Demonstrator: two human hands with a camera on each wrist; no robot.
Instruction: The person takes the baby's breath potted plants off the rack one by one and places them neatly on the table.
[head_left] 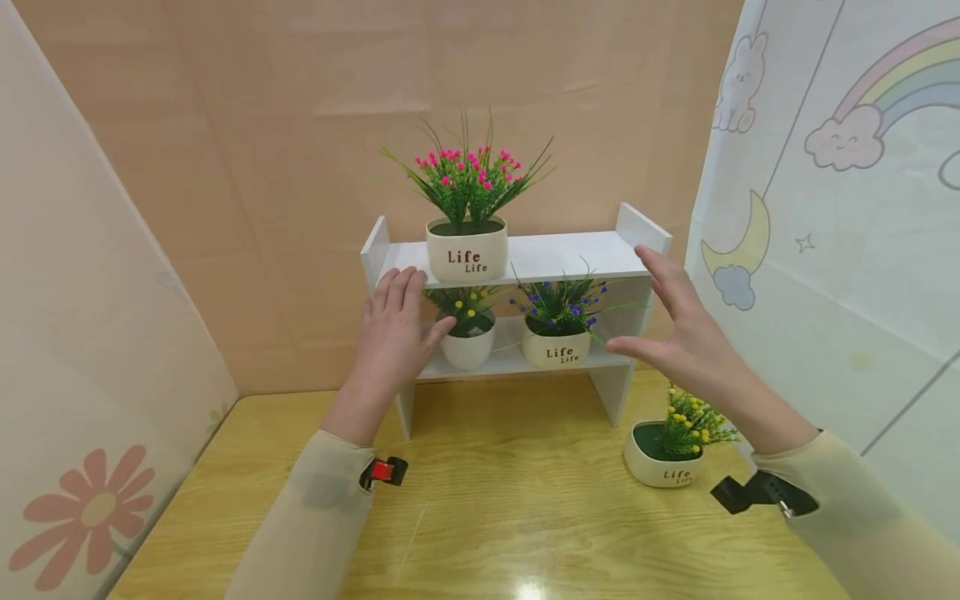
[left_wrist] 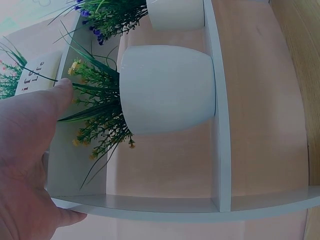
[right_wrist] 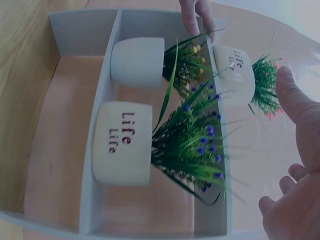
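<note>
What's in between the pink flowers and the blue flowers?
The white top shelf. In the head view, the pink flowers rise above it and the blue flowers are below.

Pale walls on three sides of a table [head_left: 480,517]

The back wall [head_left: 262,167] is a plain peach-tan sheet with faint creases and fold lines, meeting the table along its far edge. The left wall [head_left: 75,250] is off-white, printed low down with a big pink flower [head_left: 97,510] with a cream centre, and small green leaves [head_left: 217,414] near the far corner. The right wall [head_left: 825,333], also whitish, carries a rabbit [head_left: 742,83], a pastel rainbow [head_left: 900,75] ending in a smiling pink cloud [head_left: 843,146], a yellow moon [head_left: 750,246] over a blue-grey cloud, and an outlined star [head_left: 805,242]. Dark slanting lines cross it. The table is yellowish wood grain, with a bright glare [head_left: 530,590] at the bottom of the head view.
</note>
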